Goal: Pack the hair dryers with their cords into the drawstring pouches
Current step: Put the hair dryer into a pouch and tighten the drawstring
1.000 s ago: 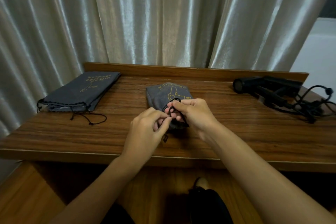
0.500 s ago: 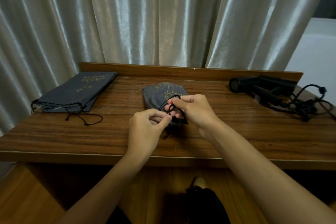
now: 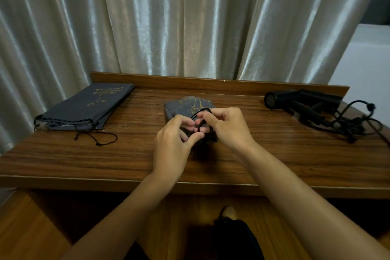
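At bench centre, both your grips, left hand (image 3: pixel 172 143) and right hand (image 3: pixel 226 126), pinch the filled pouch's (image 3: pixel 185 106) drawstring (image 3: pixel 200 112); uneven pull likely snags the knot, leaving the mouth loose.

Single head-mounted wide-angle view, facing forward and down.

The camera looks from above the near edge of the desk (image 3: pixel 63 164) toward the curtain (image 3: pixel 168 27) behind it. Both hands (image 3: pixel 202 131) sit close, near frame centre; forearms enter from the bottom edge. Floor (image 3: pixel 31 228) shows below. No second view exists.
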Available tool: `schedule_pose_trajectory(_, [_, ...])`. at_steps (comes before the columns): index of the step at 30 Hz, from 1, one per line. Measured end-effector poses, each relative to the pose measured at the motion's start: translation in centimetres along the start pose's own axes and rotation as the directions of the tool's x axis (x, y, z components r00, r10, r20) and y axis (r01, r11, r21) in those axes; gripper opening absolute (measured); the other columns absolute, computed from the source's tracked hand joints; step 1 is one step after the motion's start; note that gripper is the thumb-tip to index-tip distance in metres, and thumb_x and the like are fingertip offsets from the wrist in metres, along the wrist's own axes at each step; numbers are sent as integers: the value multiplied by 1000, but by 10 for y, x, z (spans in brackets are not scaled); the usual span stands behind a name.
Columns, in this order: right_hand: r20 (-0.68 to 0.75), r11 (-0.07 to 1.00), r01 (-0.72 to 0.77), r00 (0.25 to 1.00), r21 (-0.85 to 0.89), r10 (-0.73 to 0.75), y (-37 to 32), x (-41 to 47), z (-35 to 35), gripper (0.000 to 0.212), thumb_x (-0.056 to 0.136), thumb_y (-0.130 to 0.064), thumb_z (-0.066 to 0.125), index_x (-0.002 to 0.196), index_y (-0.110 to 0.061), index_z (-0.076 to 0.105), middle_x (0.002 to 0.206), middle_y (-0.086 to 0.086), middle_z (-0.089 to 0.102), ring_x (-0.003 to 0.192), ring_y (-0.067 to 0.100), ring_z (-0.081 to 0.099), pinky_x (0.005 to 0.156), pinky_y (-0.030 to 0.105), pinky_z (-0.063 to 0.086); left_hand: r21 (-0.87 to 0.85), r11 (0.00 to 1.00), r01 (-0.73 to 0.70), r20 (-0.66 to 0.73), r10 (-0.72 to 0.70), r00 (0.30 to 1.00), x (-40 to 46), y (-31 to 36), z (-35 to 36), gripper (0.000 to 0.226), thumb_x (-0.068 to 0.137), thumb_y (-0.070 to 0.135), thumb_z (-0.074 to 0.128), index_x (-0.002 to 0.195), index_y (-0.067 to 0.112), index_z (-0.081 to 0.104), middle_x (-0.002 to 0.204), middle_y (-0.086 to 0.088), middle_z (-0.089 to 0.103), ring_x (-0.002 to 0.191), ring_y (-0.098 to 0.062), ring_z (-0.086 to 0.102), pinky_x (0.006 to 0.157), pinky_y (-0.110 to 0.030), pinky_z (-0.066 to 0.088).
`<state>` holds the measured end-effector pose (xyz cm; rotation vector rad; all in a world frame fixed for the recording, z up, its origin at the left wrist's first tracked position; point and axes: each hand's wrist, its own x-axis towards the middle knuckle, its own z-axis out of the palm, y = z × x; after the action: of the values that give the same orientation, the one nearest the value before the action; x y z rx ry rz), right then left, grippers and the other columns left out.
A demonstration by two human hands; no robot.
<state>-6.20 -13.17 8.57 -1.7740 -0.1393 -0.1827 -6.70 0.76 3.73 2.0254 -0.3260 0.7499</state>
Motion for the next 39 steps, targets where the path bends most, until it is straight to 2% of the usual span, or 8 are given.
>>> schedule_pose_trajectory(4, [60,975,134,990,-178,-125,-1,2,-3,19,98,-18,59,92,-12,76,78,4,75,68,13,71,72,33,60,-85,996,-21,54,26,998,0,0,2,30,73,16,82,99,14,69,83,7,62,61,-9,56,59,-17,49])
schedule_pose_trajectory(9, [141,938,191,978,-289,-156,-2,8,-13,19,97,-17,60,90,-13,77,76,0,75,67,12,73,61,21,55,-205,972,115,218,-69,973,7,-3,1,28,74,15,81,100,14,69,79,1,66,48,0,45,50,-11,38])
schedule_pose_trajectory(15, [147,931,189,978,-313,-149,11,8,-19,19,96,-18,62,87,-10,77,75,4,75,68,14,72,64,30,57,-168,966,198,426,-110,898,22,-6,0,18,75,17,82,87,14,68,59,6,53,40,2,42,43,-6,29])
schedule_pose_trajectory(21, [141,909,203,977,-364,-161,16,5,-19,22,96,-21,63,80,-13,77,70,5,72,64,7,61,60,33,49,-104,981,166,372,-117,921,24,-13,4,22,75,25,83,72,16,63,51,9,48,42,-2,37,45,-14,29])
schedule_pose_trajectory(26, [97,951,199,979,-236,-180,16,1,-17,23,95,-17,63,80,-7,76,73,13,70,65,14,61,64,39,51,158,978,-136,132,115,985,11,-7,6,22,78,29,76,74,22,55,74,9,46,68,-6,45,56,-20,33])
schedule_pose_trajectory(29, [32,959,212,977,-188,-210,18,-3,-11,22,95,-17,63,80,-9,76,74,10,72,69,18,66,69,44,54,167,972,-164,31,161,986,5,-3,12,19,80,23,72,76,20,53,80,9,45,77,-9,44,62,-17,35])
schedule_pose_trajectory(33, [-65,949,268,957,-169,-282,23,-12,-1,16,95,-18,64,88,-17,79,79,-6,75,77,6,69,71,29,55,205,969,-136,-97,158,983,0,-4,19,18,80,19,69,76,17,51,82,6,47,80,-13,43,66,-20,34])
schedule_pose_trajectory(39, [-261,924,335,890,-186,-375,33,-26,12,16,91,-14,68,101,-25,76,90,-17,73,89,-6,67,79,12,50,322,921,-221,-118,270,956,-2,-8,22,14,81,18,68,79,11,55,85,-1,52,81,-18,44,63,-27,40])
